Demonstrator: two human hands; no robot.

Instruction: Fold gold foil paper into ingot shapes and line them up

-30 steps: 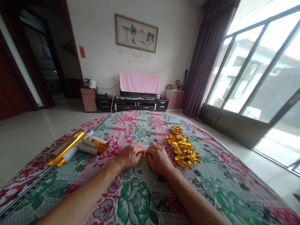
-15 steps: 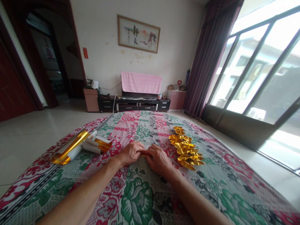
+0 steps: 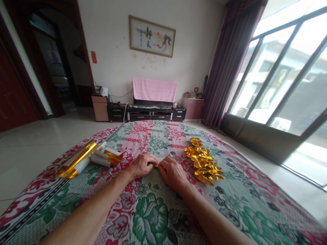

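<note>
Over the middle of the table my left hand and my right hand meet, fingers pinched on one small sheet of gold foil paper. Most of the sheet is hidden by the fingers; a pale edge and a bit of gold show between them. To the right lies a row of folded gold paper pieces, pointed at the ends like small boats. On the left are rolled gold sheets with white backs, beside a second bundle of the same paper.
A flowered cloth in red, green and grey covers the round table. Beyond it stands a low black cabinet with a pink towel draped over a screen. A purple curtain and large windows are on the right.
Both hands stay at the same place, with the fingertips shifting slightly on the foil paper, so a bit more gold shows between them. The paper pieces lie unchanged.
</note>
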